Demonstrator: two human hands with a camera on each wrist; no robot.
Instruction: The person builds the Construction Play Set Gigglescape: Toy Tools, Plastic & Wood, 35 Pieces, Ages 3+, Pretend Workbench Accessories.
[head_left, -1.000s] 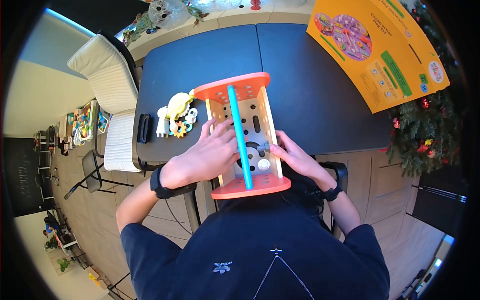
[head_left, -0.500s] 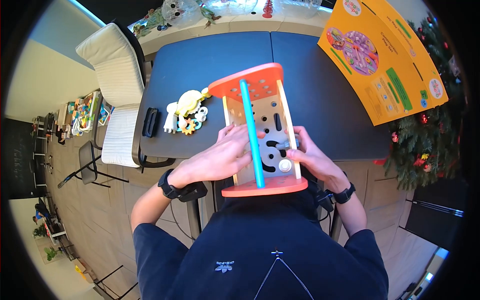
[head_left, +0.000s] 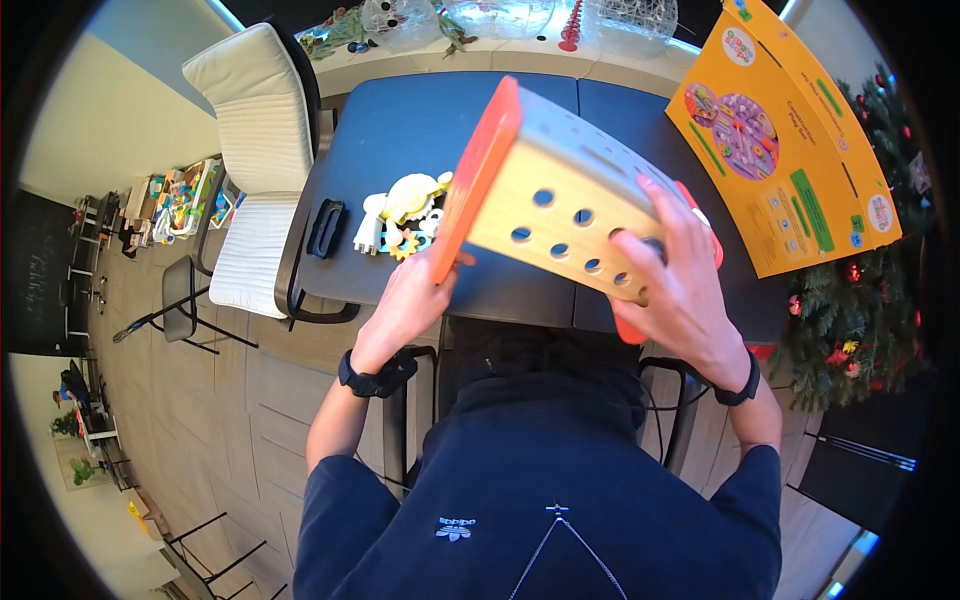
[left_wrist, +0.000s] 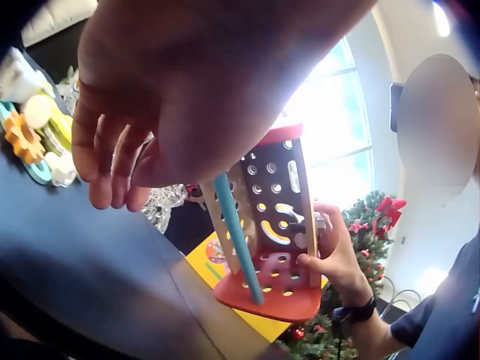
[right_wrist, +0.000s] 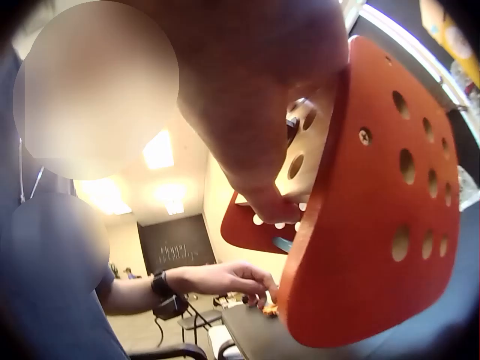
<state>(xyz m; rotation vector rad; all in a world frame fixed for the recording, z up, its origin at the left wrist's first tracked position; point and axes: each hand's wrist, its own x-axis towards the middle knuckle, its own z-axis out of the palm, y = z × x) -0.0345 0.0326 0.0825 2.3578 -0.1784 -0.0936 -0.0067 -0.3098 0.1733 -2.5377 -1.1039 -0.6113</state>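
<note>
A toy toolbox with wooden sides [head_left: 500,210] and red end panels [right_wrist: 352,225] is tilted above the table, its perforated side facing up in the head view. My right hand [head_left: 685,290] grips it near the far-right end, fingers and thumb spread over the side and edge. A blue rod [left_wrist: 236,232] spans the ends. My left hand [head_left: 410,305] is by the lower corner of the left red panel; in the left wrist view its fingers hang loosely, holding nothing. Whether it touches the panel I cannot tell. Yellow, white and orange toy pieces [head_left: 410,195] lie behind the left panel.
A black tray-like object [head_left: 326,228] lies at the dark table's left edge. A large yellow box [head_left: 770,150] stands at the back right, beside a decorated tree [head_left: 850,330]. A white-cushioned chair [head_left: 260,130] is on the left.
The toolbox has been lifted and turned so its outer side shows instead of its inside. My right hand rose with it; my left hand came out from inside and moved to the left end.
</note>
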